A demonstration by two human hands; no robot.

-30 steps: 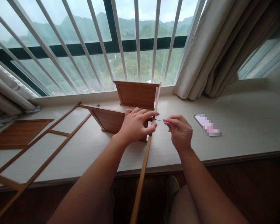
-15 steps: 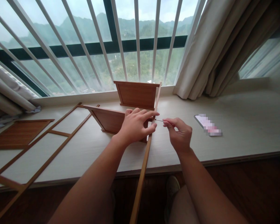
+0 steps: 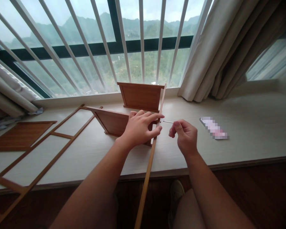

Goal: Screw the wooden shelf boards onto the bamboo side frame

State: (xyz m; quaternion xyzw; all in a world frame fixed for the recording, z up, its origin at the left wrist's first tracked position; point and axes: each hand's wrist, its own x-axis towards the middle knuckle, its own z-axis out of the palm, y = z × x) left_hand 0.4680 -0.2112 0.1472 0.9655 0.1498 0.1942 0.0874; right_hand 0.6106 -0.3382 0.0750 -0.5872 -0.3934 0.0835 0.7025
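Note:
My left hand (image 3: 140, 127) grips a long thin wooden rail (image 3: 149, 163) and presses it against the end of a brown wooden panel (image 3: 112, 122) standing on edge on the sill. A second panel (image 3: 140, 96) stands behind it, against the same rail. My right hand (image 3: 184, 135) is closed in a pinch on a thin metal pin or tool (image 3: 167, 121), whose tip points at the rail just beside my left fingers.
A ladder-like wooden frame (image 3: 38, 152) and another flat panel (image 3: 19, 135) lie on the left of the pale sill (image 3: 228, 149). A phone (image 3: 214, 128) lies to the right. Curtains (image 3: 219, 51) hang at the right; a barred window stands behind.
My right hand has curled its fingers tighter and drawn slightly right, so more of the pin shows. The left hand and the panels have stayed put.

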